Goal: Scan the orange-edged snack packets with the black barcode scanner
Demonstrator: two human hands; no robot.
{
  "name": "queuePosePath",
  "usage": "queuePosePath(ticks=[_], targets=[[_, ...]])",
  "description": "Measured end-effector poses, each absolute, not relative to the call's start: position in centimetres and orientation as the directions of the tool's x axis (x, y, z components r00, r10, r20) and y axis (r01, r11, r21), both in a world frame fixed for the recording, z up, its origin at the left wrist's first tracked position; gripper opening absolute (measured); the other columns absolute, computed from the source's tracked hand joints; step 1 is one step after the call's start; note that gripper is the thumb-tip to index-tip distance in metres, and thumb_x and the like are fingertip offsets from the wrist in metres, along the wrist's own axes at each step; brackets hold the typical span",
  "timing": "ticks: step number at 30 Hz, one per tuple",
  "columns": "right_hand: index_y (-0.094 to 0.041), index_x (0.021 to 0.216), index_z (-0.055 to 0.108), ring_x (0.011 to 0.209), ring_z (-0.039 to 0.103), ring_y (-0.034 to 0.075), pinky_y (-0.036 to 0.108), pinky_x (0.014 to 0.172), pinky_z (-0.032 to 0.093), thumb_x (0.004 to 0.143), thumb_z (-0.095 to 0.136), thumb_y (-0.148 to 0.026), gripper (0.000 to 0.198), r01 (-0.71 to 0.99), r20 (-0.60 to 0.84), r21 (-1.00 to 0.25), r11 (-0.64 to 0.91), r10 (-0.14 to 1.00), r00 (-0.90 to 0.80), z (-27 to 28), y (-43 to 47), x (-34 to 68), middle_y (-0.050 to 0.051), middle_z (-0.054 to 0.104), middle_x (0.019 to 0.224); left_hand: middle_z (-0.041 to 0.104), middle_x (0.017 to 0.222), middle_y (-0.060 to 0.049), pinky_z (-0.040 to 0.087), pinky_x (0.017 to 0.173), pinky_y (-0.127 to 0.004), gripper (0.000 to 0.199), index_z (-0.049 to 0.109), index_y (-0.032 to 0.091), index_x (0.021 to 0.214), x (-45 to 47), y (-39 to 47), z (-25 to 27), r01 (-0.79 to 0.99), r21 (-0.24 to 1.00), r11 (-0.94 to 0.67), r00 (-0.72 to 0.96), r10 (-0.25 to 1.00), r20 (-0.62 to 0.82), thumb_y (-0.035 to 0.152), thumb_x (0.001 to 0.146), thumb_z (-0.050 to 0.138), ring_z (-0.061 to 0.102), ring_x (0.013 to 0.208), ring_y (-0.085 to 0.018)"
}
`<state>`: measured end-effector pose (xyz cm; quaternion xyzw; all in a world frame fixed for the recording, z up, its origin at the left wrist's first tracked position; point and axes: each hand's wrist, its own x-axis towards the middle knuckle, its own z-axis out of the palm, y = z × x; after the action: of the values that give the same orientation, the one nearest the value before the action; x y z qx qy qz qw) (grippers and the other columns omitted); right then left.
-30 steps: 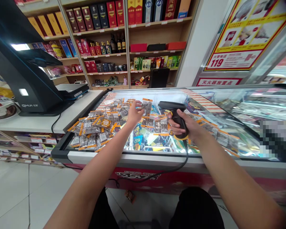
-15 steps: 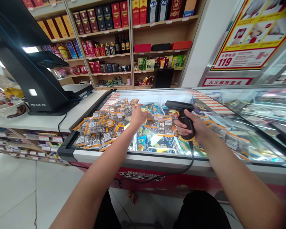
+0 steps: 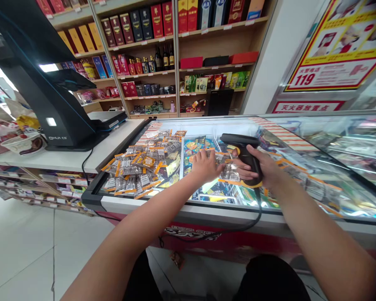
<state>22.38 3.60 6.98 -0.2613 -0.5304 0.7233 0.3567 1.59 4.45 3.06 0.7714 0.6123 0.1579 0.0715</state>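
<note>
Wrapped in my right hand is a black handheld barcode scanner, its head pointing left and its cable dropping down the freezer front. My left hand is spread over the chest freezer's glass top, fingers apart. Near its fingertips lie a few small clear packets with orange edges, partly hidden behind both hands. A large heap of the same orange-edged packets covers the left of the glass. More packets lie to the right, beyond my right wrist.
A black scale with a tall screen stands on the white counter at left. The freezer's front rim runs across before me. One packet lies on the floor. Shelves of boxes and bottles rise behind.
My left hand has moved right, from the edge of the packet heap toward the scanner, and its fingers have spread. My right hand keeps hold of the scanner. The view has shifted slightly.
</note>
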Motion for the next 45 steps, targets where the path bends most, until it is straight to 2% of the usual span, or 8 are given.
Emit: queuePosePath(ticks=[9, 15, 21, 24, 31, 36, 41, 45], targets=[[-0.022, 0.105, 0.067, 0.041, 0.021, 0.002, 0.018, 0.043, 0.03, 0.093, 0.09, -0.066, 0.051, -0.373, 0.042, -0.904, -0.211, 0.822, -0.567, 7.5, 3.0, 22.9, -0.009, 0.047, 0.062, 0.037, 0.189, -0.02, 0.031, 0.141, -0.065, 0.093, 0.036, 0.026, 0.18, -1.4, 8.4, 4.5, 0.88, 0.453, -0.143, 0.096, 0.987, 0.127, 0.085, 0.109, 0.023, 0.035, 0.177, -0.042], [-0.022, 0.105, 0.064, 0.043, 0.015, 0.003, 0.019, 0.045, 0.024, 0.098, 0.084, -0.066, 0.048, -0.383, 0.067, -0.905, -0.184, 0.828, -0.557, 7.9, 2.7, 22.8, -0.01, 0.042, 0.064, 0.021, 0.197, -0.013, 0.012, 0.148, -0.061, 0.077, 0.068, 0.018, 0.16, -6.6, 15.1, 4.8, 0.985, 0.164, 0.044, -0.067, 0.989, 0.135, 0.068, 0.111, 0.035, 0.013, 0.183, -0.042], [-0.025, 0.107, 0.061, 0.044, 0.016, 0.003, 0.02, 0.045, 0.025, 0.099, 0.083, -0.068, 0.049, -0.36, 0.05, -0.909, -0.209, 0.804, -0.593, 7.7, 2.8, 22.7, -0.011, 0.042, 0.065, 0.047, 0.184, -0.018, 0.021, 0.145, -0.064, 0.067, 0.07, 0.018, 0.159, -8.0, 17.5, 4.0, 0.997, 0.072, -0.035, 0.024, 0.989, 0.144, 0.06, 0.113, 0.045, 0.032, 0.175, -0.044], [-0.025, 0.108, 0.06, 0.044, 0.016, 0.004, 0.019, 0.046, 0.026, 0.102, 0.079, -0.068, 0.048, -0.355, 0.056, -0.913, -0.202, 0.799, -0.599, 7.8, 2.8, 22.7, -0.011, 0.042, 0.065, 0.061, 0.17, -0.019, 0.03, 0.141, -0.063, 0.053, 0.069, 0.02, 0.156, -7.6, 17.1, 4.0, 0.982, 0.153, -0.112, 0.058, 0.947, 0.317, 0.047, 0.113, 0.055, 0.046, 0.166, -0.043], [-0.024, 0.108, 0.06, 0.044, 0.014, 0.004, 0.021, 0.043, 0.023, 0.101, 0.078, -0.066, 0.047, -0.336, 0.044, -0.922, -0.19, 0.813, -0.58, 7.9, 2.8, 22.5, -0.011, 0.045, 0.064, 0.081, 0.134, -0.016, 0.057, 0.118, -0.045, 0.026, 0.074, 0.021, 0.125, -7.0, 15.6, 6.8, 0.667, 0.635, -0.39, -0.16, 0.757, 0.633, 0.014, 0.106, 0.057, 0.075, 0.13, -0.03], [-0.024, 0.098, 0.059, 0.04, 0.023, 0.004, 0.021, 0.039, 0.023, 0.094, 0.083, -0.074, 0.056, -0.108, -0.13, -0.955, -0.276, 0.717, -0.685, 7.9, 2.5, 22.8, -0.007, 0.05, 0.062, 0.087, 0.109, -0.007, 0.061, 0.108, -0.037, 0.018, 0.08, 0.022, 0.101, -7.8, 13.0, 7.5, 0.512, 0.69, -0.512, -0.128, 0.748, 0.651, 0.012, 0.096, 0.066, 0.081, 0.11, -0.024], [-0.022, 0.098, 0.062, 0.038, 0.025, 0.005, 0.022, 0.036, 0.021, 0.094, 0.082, -0.076, 0.058, 0.062, -0.213, -0.97, -0.236, 0.696, -0.686, 7.5, 1.8, 23.0, -0.004, 0.057, 0.063, 0.085, 0.087, -0.005, 0.065, 0.089, -0.035, 0.027, 0.085, 0.019, 0.085, -9.4, 11.4, 6.8, 0.469, 0.752, -0.463, -0.027, 0.844, 0.536, 0.01, 0.088, 0.06, 0.081, 0.088, -0.023], [-0.022, 0.095, 0.061, 0.039, 0.025, 0.005, 0.022, 0.036, 0.021, 0.093, 0.082, -0.078, 0.06, 0.066, -0.216, -0.97, -0.235, 0.701, -0.68, 7.6, 2.0, 23.0, -0.005, 0.057, 0.063, 0.089, 0.103, -0.01, 0.067, 0.099, -0.039, 0.032, 0.089, 0.017, 0.098, -9.8, 10.8, 6.8, 0.491, 0.745, -0.451, 0.103, 0.879, 0.465, 0.01, 0.089, 0.058, 0.083, 0.1, -0.025]])
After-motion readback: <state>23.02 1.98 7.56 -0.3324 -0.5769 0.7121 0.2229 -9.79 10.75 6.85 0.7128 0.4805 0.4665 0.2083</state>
